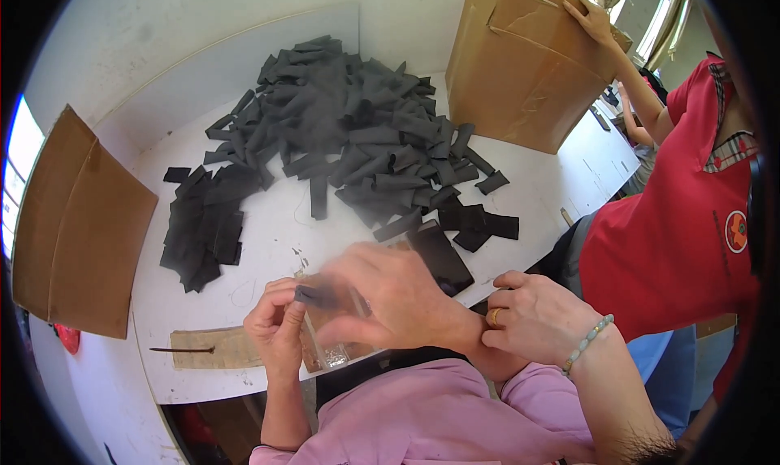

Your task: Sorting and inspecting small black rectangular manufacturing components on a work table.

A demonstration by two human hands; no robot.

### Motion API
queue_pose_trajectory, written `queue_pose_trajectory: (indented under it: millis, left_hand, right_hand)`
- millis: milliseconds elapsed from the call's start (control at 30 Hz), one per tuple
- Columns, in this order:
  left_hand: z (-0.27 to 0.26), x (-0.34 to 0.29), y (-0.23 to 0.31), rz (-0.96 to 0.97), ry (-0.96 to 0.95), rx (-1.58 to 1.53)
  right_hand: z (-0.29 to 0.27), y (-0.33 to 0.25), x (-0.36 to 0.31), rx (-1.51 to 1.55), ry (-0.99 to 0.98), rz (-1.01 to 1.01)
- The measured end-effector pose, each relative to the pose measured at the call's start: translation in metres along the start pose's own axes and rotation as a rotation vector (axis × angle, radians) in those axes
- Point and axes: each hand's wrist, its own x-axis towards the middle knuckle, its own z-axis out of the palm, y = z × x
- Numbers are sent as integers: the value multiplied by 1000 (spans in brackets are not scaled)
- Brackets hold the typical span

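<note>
Near the table's front edge, my left hand [276,319] pinches a small dark fabric piece [307,294] between thumb and fingers. My right hand [390,290] is just to its right, smeared by motion. Whether its fingers hold the piece, I cannot tell. Below it lies a clear plastic-looking tray [335,356], partly covered by my hand. Another person's hand [538,319], with a ring and a beaded bracelet, rests on my right forearm. A large heap of black fabric pieces [325,107] lies beyond my hands, with a smaller pile [207,221] to the left.
Cardboard boxes stand at the left [85,229] and at the back right [528,67]. A person in a red shirt [650,237] holds the right box. A dark flat block [443,258] lies right of my hands. A thin brown rod [183,349] rests on a cardboard strip [231,353].
</note>
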Motion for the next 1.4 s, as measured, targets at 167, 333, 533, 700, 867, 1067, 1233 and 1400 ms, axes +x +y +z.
queue_pose_trajectory:
  millis: [167,333,533,700,867,1067,1233,1400]
  left_hand:
    - [-2,1,-9,-113,-9,-127]
    - [-2,-3,-16,-79,26,-99]
    - [2,-7,-19,-18,50,-82]
    - [-2,-9,-28,-79,-91,-60]
    - [13,11,-10,-256,-163,-363]
    - [20,16,-1,-149,-279,-220]
    - [20,10,-13,-246,-281,-111]
    - [24,12,-1,-60,-232,-1]
  right_hand:
    - [24,14,-12,-130,-81,82]
    - [37,20,-17,-148,-117,123]
    - [41,28,-16,-229,-156,75]
    - [64,47,-39,-176,-77,115]
    - [60,46,-35,-131,-50,124]
    - [48,47,-30,-114,-120,48]
    - [79,63,-53,11,-72,137]
    - [62,52,-40,109,-26,105]
